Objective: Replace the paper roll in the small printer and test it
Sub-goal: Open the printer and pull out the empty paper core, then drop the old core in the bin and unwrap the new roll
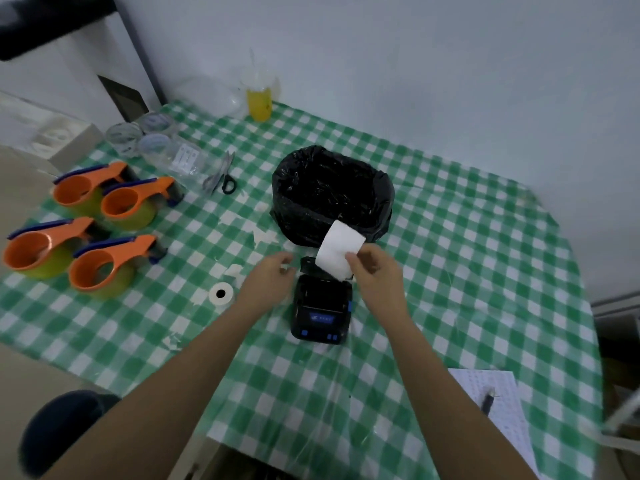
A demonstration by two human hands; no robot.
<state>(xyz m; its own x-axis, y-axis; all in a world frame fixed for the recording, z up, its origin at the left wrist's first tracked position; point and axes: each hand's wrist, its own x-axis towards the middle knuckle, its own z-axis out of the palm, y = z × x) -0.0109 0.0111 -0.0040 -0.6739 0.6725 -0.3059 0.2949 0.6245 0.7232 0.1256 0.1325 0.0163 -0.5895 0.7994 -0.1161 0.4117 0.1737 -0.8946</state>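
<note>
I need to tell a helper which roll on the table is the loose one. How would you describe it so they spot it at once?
Start at the black printer in the middle of the green checked tablecloth. Look just beside it, past the left hand: a small white paper roll lies there alone on the cloth. Unlike the orange tape dispensers farther that way, it is plain white with a dark hole in its core.
</note>
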